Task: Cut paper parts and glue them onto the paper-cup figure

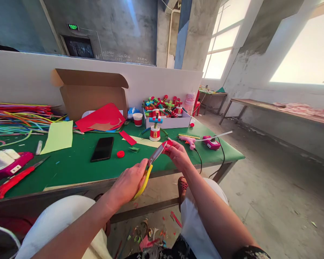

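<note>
Yellow-handled scissors [156, 153] are what I have in my left hand [131, 180], its fingers closed around the handles. With my right hand [176, 154] I pinch a small piece of red paper [166, 144] between thumb and fingertips, and the blades point up to it; from my feed I cannot tell whether they have cut in. Both hold just in front of the paper-cup figure [154, 133], my landmark, which stands upright on the green-topped table [75, 172] with its coiled arms spread. Left of the figure I see a red paper strip [127, 137], nearest to it, then a small folded green paper [134, 149], a red disc [120, 154] and a black smartphone [102, 149]. Right of the figure lies a pink glue gun [189, 141], with a magenta power strip [211, 142] farther out. Close behind the figure, a white box [175, 123] holds more such figures. Well to its left, I have bundled multicoloured stems [13, 122].
</note>
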Tool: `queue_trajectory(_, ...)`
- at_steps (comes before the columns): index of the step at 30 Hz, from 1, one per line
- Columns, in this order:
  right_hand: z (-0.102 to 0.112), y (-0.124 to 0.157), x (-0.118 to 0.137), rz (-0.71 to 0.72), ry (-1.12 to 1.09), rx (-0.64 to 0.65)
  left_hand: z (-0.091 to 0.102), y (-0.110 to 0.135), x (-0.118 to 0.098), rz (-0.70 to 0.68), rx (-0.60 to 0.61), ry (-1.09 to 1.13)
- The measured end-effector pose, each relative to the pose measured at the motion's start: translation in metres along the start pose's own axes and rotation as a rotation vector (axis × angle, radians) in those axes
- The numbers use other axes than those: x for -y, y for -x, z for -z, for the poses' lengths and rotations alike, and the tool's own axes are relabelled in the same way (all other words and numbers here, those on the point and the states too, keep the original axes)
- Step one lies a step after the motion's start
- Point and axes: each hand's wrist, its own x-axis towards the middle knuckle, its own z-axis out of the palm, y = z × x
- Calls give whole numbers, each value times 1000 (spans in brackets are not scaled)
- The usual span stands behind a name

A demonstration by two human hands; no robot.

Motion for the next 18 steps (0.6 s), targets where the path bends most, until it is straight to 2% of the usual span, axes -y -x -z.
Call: queue_trajectory(18, 0, -1, 1, -12, -1, -26, -3, 0, 5, -10, -25, 5)
